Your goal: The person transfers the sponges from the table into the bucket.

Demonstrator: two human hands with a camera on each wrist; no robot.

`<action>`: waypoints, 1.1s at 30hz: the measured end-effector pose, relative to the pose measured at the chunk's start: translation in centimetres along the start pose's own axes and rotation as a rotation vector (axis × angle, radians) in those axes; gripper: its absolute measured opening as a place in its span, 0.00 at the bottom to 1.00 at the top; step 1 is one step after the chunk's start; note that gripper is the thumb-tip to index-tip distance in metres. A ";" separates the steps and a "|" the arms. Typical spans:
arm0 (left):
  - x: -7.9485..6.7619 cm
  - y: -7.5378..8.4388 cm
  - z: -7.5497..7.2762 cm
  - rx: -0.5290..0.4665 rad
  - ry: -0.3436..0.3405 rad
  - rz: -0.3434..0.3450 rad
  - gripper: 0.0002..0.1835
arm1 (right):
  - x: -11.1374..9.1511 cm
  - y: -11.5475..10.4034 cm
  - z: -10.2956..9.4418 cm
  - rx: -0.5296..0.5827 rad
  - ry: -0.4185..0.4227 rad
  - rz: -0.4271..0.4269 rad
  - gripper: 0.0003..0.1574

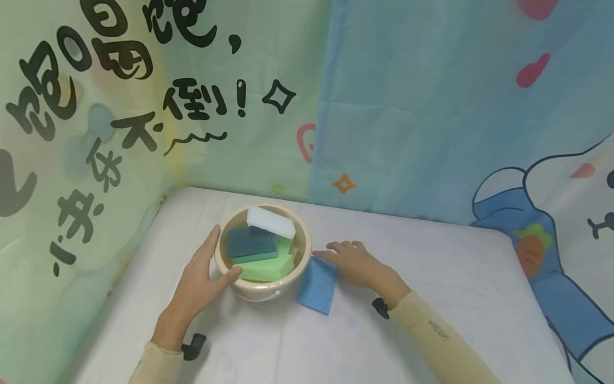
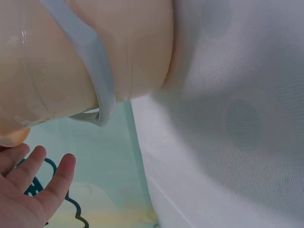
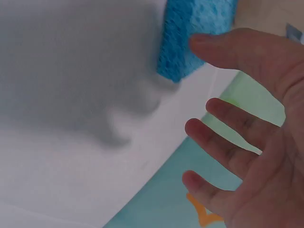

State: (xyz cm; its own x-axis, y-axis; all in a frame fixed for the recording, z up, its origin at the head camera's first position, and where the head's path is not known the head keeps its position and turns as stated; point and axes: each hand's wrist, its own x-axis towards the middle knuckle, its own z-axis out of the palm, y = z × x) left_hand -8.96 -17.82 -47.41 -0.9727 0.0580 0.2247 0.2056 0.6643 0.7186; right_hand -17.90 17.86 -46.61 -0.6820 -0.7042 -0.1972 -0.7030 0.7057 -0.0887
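Note:
A cream bucket point(image 1: 259, 288) stands on the table with several sponges in it. Inside lie a dark-topped scouring sponge point(image 1: 251, 242), a light green sponge point(image 1: 266, 268) and a white sponge point(image 1: 271, 221). My left hand point(image 1: 199, 282) rests along the bucket's left side, thumb at the front rim, fingers nearly straight. A blue sponge point(image 1: 318, 285) lies just right of the bucket. Over its far right corner is my right hand point(image 1: 355, 264), fingers spread and loosely bent. In the right wrist view, the thumb overlaps the blue sponge point(image 3: 199, 28), and the other fingers stand apart from it.
A white cloth covers the table point(image 1: 431, 277). Printed curtains point(image 1: 408, 133) hang along its left and far sides. The bucket's pale handle point(image 2: 95, 57) hangs down its side. Dark wrist straps point(image 1: 193, 348) show at both sleeves.

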 end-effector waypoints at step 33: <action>0.0 0.3 -0.1 -0.001 -0.006 -0.005 0.53 | -0.9 0.1 1.8 -0.009 -0.021 0.015 0.48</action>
State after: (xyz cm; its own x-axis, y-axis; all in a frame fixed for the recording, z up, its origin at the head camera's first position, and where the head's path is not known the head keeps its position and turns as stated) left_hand -8.93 -17.64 -47.11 -0.9743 0.0596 0.2171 0.2011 0.6636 0.7205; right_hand -17.01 18.67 -48.16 -0.6879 -0.6920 -0.2190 -0.6947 0.7151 -0.0774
